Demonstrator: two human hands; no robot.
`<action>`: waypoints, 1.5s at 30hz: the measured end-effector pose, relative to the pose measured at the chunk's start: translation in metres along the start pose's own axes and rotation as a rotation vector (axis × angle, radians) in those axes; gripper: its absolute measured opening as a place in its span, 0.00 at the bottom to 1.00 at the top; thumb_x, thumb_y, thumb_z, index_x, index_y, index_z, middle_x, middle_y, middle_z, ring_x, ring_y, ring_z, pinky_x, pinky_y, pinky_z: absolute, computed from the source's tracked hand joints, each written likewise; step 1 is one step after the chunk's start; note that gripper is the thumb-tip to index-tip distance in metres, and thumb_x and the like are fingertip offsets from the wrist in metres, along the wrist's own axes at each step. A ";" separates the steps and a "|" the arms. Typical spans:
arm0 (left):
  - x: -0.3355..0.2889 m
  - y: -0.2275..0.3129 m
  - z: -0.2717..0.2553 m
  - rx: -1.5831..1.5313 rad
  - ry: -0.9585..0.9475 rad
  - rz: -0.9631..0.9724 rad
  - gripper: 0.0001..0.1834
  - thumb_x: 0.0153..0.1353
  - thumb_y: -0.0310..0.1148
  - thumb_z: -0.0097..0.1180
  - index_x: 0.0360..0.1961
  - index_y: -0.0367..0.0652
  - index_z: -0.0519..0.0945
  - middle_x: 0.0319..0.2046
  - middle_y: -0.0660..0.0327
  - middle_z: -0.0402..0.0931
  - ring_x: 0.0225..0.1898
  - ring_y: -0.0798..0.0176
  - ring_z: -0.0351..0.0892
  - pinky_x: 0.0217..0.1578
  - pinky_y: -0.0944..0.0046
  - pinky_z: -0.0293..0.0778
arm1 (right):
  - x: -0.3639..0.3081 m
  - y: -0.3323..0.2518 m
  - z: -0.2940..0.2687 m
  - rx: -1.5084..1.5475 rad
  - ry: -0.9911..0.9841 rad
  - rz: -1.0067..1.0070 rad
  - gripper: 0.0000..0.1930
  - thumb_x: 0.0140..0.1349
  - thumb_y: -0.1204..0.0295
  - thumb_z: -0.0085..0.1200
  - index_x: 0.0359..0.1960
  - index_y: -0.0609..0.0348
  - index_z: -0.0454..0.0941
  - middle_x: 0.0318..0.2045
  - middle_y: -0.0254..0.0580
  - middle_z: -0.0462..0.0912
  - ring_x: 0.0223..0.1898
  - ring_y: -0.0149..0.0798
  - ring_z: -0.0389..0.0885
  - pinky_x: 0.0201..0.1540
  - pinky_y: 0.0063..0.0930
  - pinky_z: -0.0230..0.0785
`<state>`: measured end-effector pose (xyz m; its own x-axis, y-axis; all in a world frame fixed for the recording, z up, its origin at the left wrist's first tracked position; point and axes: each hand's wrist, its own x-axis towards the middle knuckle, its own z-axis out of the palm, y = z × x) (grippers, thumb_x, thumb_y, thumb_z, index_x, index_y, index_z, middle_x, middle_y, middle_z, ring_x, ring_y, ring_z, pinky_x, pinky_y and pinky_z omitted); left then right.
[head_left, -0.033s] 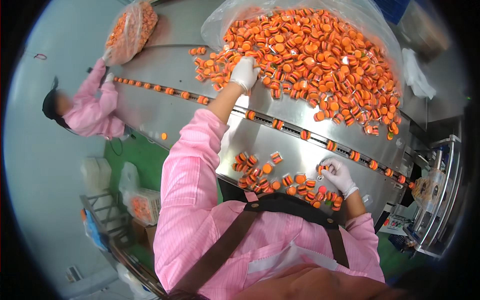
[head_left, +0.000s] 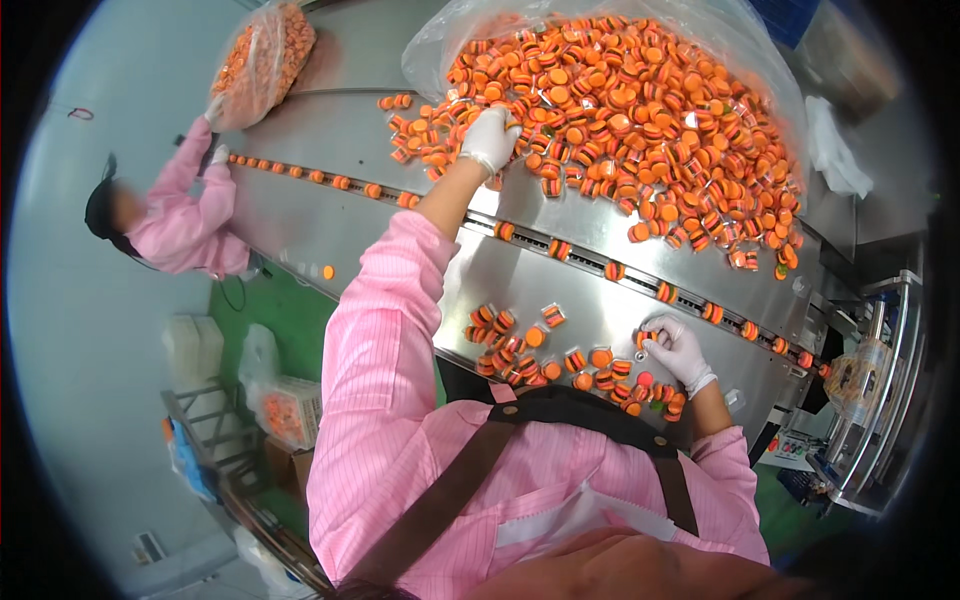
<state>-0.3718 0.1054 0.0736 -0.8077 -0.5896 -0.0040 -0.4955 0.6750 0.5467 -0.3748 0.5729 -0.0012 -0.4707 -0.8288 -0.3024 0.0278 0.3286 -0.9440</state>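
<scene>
At the left edge of a large heap of wrapped burger-shaped candies [head_left: 620,110], my left hand [head_left: 489,139] in a white glove has its fingers curled down among the pieces. What lies in those fingers is hidden. My right hand [head_left: 679,352], gloved too, pinches one wrapped burger-shaped candy [head_left: 647,338] between thumb and fingers, just over the near side of the table. Close beside it, a smaller group of loose candies [head_left: 535,338] lies along the table's near edge. Between my two hands runs a narrow conveyor channel [head_left: 587,260] carrying spaced single candies.
A clear plastic bag [head_left: 430,60] spreads under and behind the heap. At the far left a person [head_left: 180,215] in pink works beside another full bag [head_left: 265,65]. The channel leads right to a metal-framed machine [head_left: 870,390]. A white cloth [head_left: 835,147] lies at the right.
The candies on the conveyor have shifted slightly to the right. My left hand has lifted a little, away from me; my right hand stays in place with its candy.
</scene>
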 end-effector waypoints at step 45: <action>0.076 0.033 0.029 0.628 -0.324 0.121 0.16 0.54 0.26 0.52 0.46 0.39 0.78 0.48 0.45 0.77 0.51 0.44 0.77 0.50 0.51 0.73 | 0.002 -0.004 -0.004 -0.023 0.001 -0.081 0.10 0.52 0.77 0.61 0.37 0.58 0.78 0.40 0.35 0.78 0.20 0.20 0.68 0.23 0.15 0.64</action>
<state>-0.4591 0.0959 0.0671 -0.8747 -0.3990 -0.2751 -0.4083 0.9125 -0.0254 -0.3796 0.5715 0.0021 -0.4715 -0.8527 -0.2251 -0.0309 0.2710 -0.9621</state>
